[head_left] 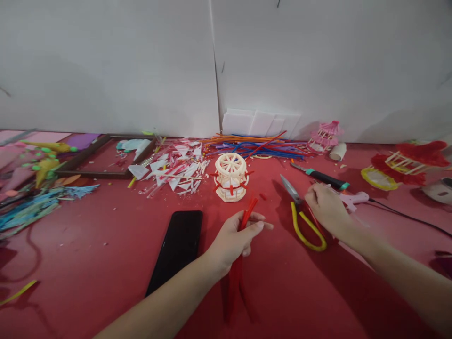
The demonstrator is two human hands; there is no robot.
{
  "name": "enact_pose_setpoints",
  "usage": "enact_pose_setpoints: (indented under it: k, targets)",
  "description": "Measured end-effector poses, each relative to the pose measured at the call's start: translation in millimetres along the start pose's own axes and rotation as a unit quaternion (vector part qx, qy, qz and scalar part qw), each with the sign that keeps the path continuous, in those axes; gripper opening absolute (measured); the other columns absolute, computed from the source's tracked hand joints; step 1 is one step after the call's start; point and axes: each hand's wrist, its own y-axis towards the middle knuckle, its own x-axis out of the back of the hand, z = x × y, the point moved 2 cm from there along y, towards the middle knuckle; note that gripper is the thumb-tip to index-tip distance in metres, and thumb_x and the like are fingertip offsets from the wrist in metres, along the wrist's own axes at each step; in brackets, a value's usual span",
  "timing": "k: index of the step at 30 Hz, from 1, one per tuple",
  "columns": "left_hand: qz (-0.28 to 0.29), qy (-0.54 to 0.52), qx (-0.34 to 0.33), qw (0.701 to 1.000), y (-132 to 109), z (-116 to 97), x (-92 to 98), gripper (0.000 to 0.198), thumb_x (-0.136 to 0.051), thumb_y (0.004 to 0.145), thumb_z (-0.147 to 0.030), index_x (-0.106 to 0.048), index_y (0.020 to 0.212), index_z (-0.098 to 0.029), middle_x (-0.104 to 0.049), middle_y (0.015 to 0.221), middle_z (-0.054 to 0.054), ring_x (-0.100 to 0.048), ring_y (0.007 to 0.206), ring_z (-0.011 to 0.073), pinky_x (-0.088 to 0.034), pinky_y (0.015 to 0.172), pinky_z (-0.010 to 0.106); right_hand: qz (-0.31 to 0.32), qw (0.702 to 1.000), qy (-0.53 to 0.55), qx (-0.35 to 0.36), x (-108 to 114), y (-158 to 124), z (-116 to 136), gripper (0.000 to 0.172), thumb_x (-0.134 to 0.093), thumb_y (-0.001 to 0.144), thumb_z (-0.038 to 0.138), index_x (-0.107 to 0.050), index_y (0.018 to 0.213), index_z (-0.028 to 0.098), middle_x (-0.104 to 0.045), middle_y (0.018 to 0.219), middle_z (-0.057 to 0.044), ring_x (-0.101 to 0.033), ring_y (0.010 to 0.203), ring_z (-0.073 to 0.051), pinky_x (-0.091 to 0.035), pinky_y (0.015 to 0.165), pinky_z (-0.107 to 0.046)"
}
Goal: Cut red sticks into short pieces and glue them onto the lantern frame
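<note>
Several red pipe cleaners (236, 278) are gripped in my left hand (235, 238), their ends sticking up past the thumb and hanging below the palm. A short pale stick (266, 225) also pokes out between its thumb and fingers. My right hand (325, 207) is closed beside the yellow-handled scissors (308, 233); a thin red strip (313, 219) shows below its fingers, and what they hold is hidden. Beyond my left hand stands a small round model (231, 176) of pale sticks with a spoked wheel top and red pieces around its middle.
A black phone (176, 249) lies left of my left hand. Behind my right hand are a utility knife (326, 179) and a pink glue gun (353, 200) with a cord. Paper scraps (180, 167), coloured pipe cleaners (271, 149), and pink (325, 134) and red (420, 157) models stand farther back.
</note>
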Motion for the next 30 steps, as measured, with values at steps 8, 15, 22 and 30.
enact_pose_setpoints:
  k: [8, 15, 22, 30]
  targets:
    - [0.004, 0.000, 0.004, 1.000, 0, -1, -1.5, 0.019, -0.063, 0.084, -0.029, -0.057, 0.095, -0.016, -0.076, 0.086, 0.008, -0.026, 0.035, -0.0015, -0.024, 0.039, 0.019, -0.021, 0.997, -0.031, 0.070, 23, 41, 33, 0.021, -0.040, 0.082, 0.025, -0.040, 0.061, 0.025, -0.054, 0.054, -0.004, -0.047, 0.051, -0.018, -0.028, 0.053, -0.030]
    - [0.005, -0.019, 0.011, 1.000, 0, 0, -0.6, 0.023, -0.066, 0.081, -0.031, -0.056, 0.094, -0.015, -0.073, 0.076, 0.005, -0.027, 0.036, -0.0005, -0.023, 0.039, 0.019, -0.018, 0.983, -0.020, 0.184, 39, 144, 147, 0.028, -0.048, 0.086, 0.031, -0.065, 0.069, 0.016, -0.064, 0.067, -0.005, -0.056, 0.065, -0.016, -0.031, 0.058, -0.028]
    - [0.007, -0.031, 0.012, 0.999, 0, 1, 0.0, 0.020, -0.065, 0.080, -0.031, -0.055, 0.089, -0.016, -0.068, 0.065, 0.000, -0.028, 0.035, 0.0010, -0.023, 0.038, 0.020, 0.069, 0.941, -0.043, 0.328, 14, 183, 272, 0.030, -0.049, 0.088, 0.020, -0.074, 0.098, 0.006, -0.073, 0.092, -0.018, -0.067, 0.088, -0.026, -0.045, 0.072, -0.032]
    - [0.016, -0.029, 0.012, 0.999, 1, 4, 0.1, 0.020, -0.064, 0.080, -0.033, -0.056, 0.087, -0.016, -0.066, 0.063, -0.001, -0.029, 0.034, 0.0020, -0.023, 0.038, 0.021, 0.123, 0.913, -0.046, 0.387, -10, 175, 293, 0.033, -0.063, 0.084, 0.018, -0.070, 0.114, 0.006, -0.067, 0.120, -0.021, -0.065, 0.108, -0.031, -0.051, 0.091, -0.040]
